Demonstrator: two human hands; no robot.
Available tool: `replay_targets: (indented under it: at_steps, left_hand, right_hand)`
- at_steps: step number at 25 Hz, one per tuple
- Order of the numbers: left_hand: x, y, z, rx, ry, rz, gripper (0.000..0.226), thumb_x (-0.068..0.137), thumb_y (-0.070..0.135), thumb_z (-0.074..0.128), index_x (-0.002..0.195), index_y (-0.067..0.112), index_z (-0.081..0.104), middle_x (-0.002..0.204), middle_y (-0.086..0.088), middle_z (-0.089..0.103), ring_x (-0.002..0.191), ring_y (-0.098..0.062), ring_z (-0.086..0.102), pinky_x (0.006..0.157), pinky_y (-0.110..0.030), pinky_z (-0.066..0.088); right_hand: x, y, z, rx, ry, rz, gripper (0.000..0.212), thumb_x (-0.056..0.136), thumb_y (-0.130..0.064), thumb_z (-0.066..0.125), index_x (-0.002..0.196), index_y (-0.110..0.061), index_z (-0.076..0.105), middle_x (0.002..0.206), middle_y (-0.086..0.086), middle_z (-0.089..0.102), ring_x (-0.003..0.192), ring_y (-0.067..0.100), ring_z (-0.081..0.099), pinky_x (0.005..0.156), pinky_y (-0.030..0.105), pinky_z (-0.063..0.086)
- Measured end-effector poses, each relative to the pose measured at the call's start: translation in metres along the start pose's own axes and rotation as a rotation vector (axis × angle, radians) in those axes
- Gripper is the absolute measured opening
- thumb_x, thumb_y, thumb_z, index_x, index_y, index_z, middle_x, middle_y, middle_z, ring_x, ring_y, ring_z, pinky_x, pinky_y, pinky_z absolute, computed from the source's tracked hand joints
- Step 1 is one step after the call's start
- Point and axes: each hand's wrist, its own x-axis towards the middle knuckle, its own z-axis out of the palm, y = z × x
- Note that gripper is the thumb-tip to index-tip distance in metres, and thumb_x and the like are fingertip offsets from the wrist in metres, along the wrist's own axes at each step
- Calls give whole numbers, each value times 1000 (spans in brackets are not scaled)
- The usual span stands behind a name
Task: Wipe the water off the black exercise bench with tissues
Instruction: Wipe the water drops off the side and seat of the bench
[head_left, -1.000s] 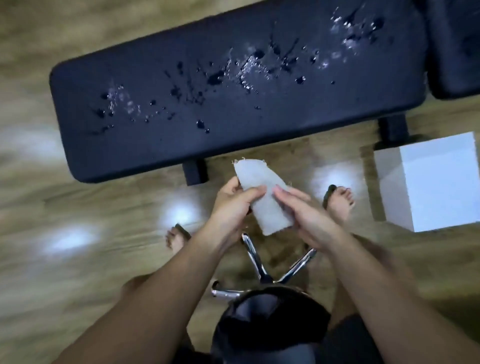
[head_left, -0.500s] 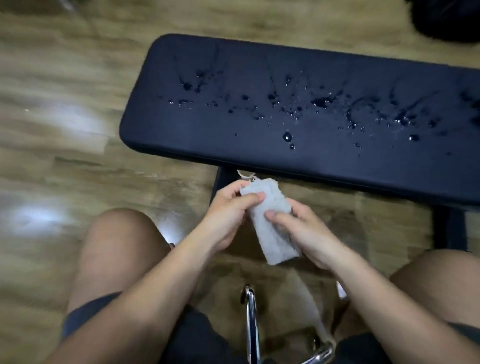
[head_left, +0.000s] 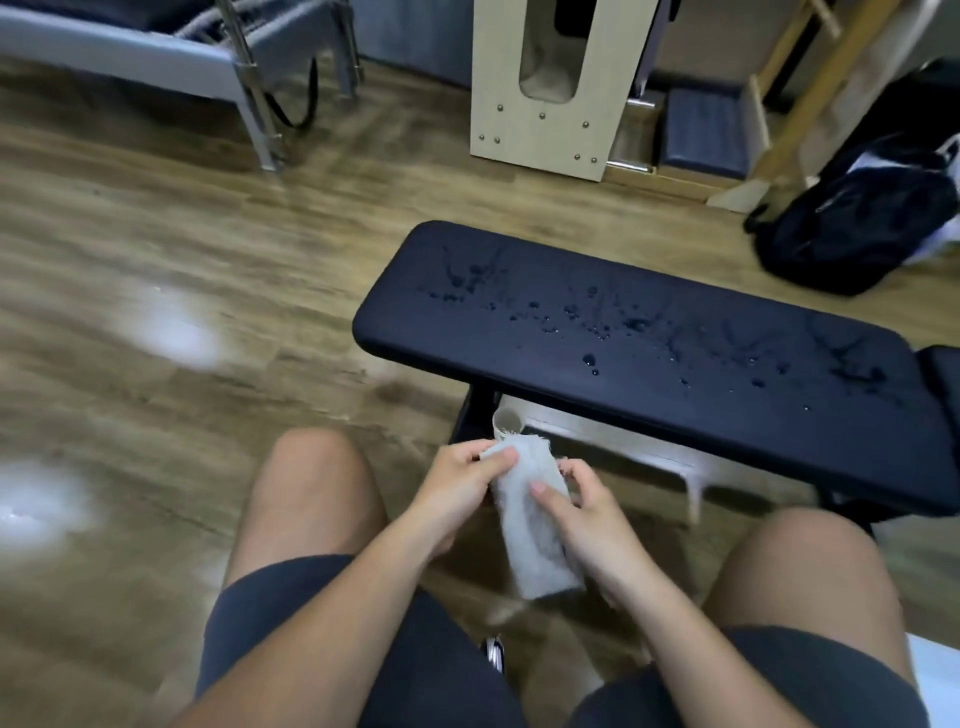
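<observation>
1. Pinching the folded tissue (head_left: 530, 519) between them, the left hand (head_left: 457, 493) takes its top edge and the right hand (head_left: 587, 514) its middle; both grips are closed on it, above the lap.
2. Droplets (head_left: 589, 359) dot the black worktop (head_left: 649, 364), well apart from the tissue.
3. Risk: one small wad probably saturates and smears.
4. Risk: a hard pull tears it.

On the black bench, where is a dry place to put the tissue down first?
The bench looks dry along its near edge and at its left end. Water drops crowd the middle and right. Both hands hold the tissue below the near edge.
</observation>
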Motion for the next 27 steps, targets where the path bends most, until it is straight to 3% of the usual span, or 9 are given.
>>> replay_targets:
  at_steps: [3, 8, 12, 14, 16, 18, 20, 23, 27]
  left_hand:
    - [-16, -3, -2, 7, -23, 14, 17, 95, 18, 64, 101, 7, 76, 94, -8, 76, 85, -15, 69, 77, -26, 54]
    - [-28, -8, 10, -6, -82, -102, 25, 91, 14, 70, 110, -2, 71, 108, -21, 73, 97, -25, 68, 91, -41, 53]
    - [-38, -7, 23, -12, 96, -103, 7, 87, 5, 71, 94, 2, 71, 91, -16, 70, 85, -26, 66, 85, -47, 55]
    - [-42, -3, 26, -7, 180, -72, 6, 87, 3, 69, 84, 7, 68, 86, -13, 69, 80, -25, 66, 83, -51, 57]
    - [-46, -1, 27, -44, 205, -44, 9, 88, 1, 68, 84, 9, 68, 84, -12, 71, 77, -22, 68, 75, -43, 59]
    - [-44, 4, 20, -68, 221, -17, 8, 88, 2, 68, 89, 9, 70, 86, -10, 73, 78, -19, 69, 70, -35, 58]
    - [-34, 12, 4, -22, 224, 34, 7, 87, 4, 70, 92, 8, 72, 85, -5, 74, 78, -16, 69, 73, -35, 57]
    - [-10, 29, -28, 71, 210, 87, 5, 85, 5, 73, 85, 11, 73, 77, -1, 72, 73, -14, 65, 70, -35, 55]
    - [45, 47, -85, 111, 230, 125, 8, 85, 7, 75, 83, 14, 72, 69, 1, 66, 62, -8, 60, 62, -25, 51]
  right_hand:
    - [-15, 5, 13, 60, 27, -11, 14, 94, -27, 58, 107, -25, 62, 97, -3, 72, 87, 10, 69, 78, 31, 56]
    - [-26, 26, 6, 80, 87, -11, 17, 93, -11, 56, 103, -23, 62, 96, -2, 72, 92, 18, 69, 75, 30, 55]
    - [-28, 23, -1, -16, 57, -75, 30, 91, -19, 60, 111, -40, 52, 104, -21, 62, 97, 2, 63, 76, 19, 47]
    - [-30, 22, -1, -95, 36, -150, 48, 88, -25, 63, 124, -51, 43, 113, -33, 54, 105, -6, 56, 89, 20, 43]
    - [-29, 23, 2, -149, 25, -212, 52, 87, -29, 63, 128, -54, 43, 122, -32, 54, 116, -2, 53, 100, 30, 43]
    - [-24, 19, 8, -202, -3, -264, 50, 88, -27, 63, 124, -56, 45, 119, -32, 58, 115, 2, 56, 100, 37, 46]
    - [-13, 3, 15, -289, -14, -331, 45, 89, -26, 62, 116, -59, 47, 107, -41, 58, 109, 2, 59, 97, 35, 48]
    - [22, -24, 25, -397, -26, -410, 37, 90, -20, 62, 108, -51, 57, 94, -30, 66, 93, -1, 63, 85, 24, 50]
    - [100, -57, 52, -591, -46, -480, 25, 89, -19, 62, 106, -36, 66, 89, -6, 71, 80, 12, 62, 74, 27, 48]
